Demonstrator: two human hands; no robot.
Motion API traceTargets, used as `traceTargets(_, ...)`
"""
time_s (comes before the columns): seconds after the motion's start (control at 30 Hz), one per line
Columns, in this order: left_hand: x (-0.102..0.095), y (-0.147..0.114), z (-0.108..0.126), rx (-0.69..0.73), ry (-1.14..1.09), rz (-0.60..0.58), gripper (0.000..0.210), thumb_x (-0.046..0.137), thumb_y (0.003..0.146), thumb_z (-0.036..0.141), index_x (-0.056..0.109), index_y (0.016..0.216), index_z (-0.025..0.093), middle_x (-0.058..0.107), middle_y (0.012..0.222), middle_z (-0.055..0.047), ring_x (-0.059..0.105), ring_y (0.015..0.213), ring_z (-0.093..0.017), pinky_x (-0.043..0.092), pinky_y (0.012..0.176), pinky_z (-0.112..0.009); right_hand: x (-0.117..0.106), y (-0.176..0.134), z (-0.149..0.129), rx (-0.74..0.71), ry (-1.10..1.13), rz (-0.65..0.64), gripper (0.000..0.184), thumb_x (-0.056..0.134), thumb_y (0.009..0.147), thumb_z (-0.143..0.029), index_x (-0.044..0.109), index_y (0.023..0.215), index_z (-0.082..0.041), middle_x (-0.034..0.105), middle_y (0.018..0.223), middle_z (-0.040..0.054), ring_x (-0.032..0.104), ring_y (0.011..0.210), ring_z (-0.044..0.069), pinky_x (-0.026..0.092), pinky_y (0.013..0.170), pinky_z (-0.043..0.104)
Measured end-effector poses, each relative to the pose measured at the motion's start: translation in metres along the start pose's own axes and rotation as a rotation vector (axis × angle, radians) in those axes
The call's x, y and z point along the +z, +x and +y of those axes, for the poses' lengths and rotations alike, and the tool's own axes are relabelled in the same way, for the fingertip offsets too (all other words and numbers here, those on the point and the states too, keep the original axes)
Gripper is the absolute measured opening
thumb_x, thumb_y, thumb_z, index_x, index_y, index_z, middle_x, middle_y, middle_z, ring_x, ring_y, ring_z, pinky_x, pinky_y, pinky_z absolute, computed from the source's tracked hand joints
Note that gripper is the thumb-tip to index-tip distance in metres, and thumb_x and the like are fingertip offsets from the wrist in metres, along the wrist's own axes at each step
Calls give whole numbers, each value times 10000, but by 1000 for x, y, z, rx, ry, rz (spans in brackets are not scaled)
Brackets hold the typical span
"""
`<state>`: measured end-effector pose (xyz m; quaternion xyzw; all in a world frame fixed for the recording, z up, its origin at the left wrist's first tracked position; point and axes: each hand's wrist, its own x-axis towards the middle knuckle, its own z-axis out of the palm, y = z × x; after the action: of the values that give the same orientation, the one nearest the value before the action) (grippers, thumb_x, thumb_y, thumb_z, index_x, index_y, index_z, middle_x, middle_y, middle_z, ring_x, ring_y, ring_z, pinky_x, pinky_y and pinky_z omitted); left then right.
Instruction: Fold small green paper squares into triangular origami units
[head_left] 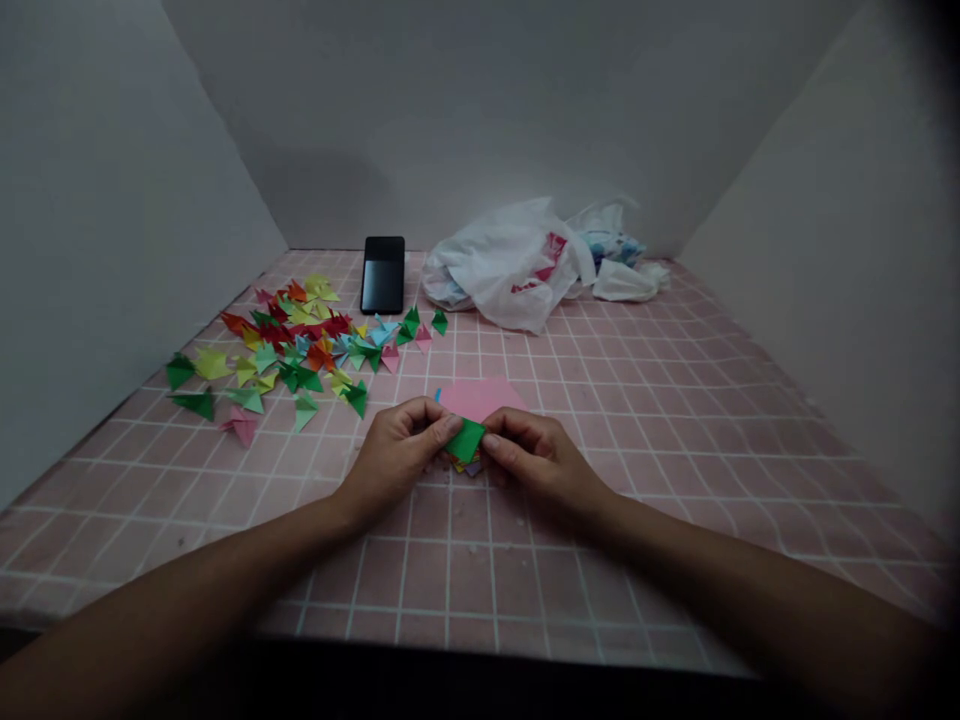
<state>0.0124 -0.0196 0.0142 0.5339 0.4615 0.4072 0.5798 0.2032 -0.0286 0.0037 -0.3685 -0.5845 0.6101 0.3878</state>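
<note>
A small green paper [466, 440] is pinched at its two sides by the thumbs and fingers of the left hand [409, 435] and right hand [544, 455], which are held close together, just in front of pink paper [484, 394] laid on a pink checked tablecloth [637, 450]. Many colourful folded paper shapes [321, 354] are scattered farther off to the left, while a black phone [383, 280] and a white plastic bag [510, 262] are set along the back.
</note>
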Motion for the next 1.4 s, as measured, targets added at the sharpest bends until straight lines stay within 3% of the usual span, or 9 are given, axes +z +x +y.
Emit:
traceTargets(0.77, -1, -1, -8, 79, 61, -46, 238, 650, 886, 359, 601, 773, 155, 587, 615, 29, 485, 525, -77, 392, 518, -211, 2, -1, -2, -62, -134, 24, 182, 570, 906, -291, 614, 774, -175, 553, 608, -29, 465, 570, 100, 350, 552, 251)
traceTargets(0.87, 1, -1, -10, 100, 3, -55, 162, 672, 873, 314, 600, 892, 170, 612, 674, 32, 542, 577, -91, 424, 544, -211, 2, 0, -3, -66, -154, 49, 178, 564, 891, -272, 604, 743, -182, 545, 596, -34, 482, 575, 104, 365, 558, 248)
traceTargets(0.97, 2, -1, -11, 159, -33, -98, 229, 685, 854, 246, 590, 1056, 194, 645, 753, 31, 605, 669, -109, 472, 616, -221, 2, 0, -3, -60, -144, 64, 173, 557, 875, -268, 607, 733, -183, 544, 590, -33, 503, 578, 109, 380, 561, 247)
traceTargets(1.1, 1, -1, -11, 197, 60, -151, 110, 682, 848, 225, 627, 928, 174, 650, 783, 9, 617, 720, -114, 493, 686, -237, 0, 1, -1, -49, -166, 77, 168, 558, 863, -270, 613, 731, -181, 552, 592, -28, 494, 571, 107, 373, 554, 249)
traceTargets(1.4, -1, 0, -8, 160, 168, -155, 173, 692, 833, 254, 629, 973, 175, 652, 826, -8, 629, 745, -136, 508, 691, -260, -2, 2, -1, -61, -203, 61, 174, 554, 859, -272, 607, 724, -176, 542, 593, -28, 460, 561, 100, 350, 539, 252)
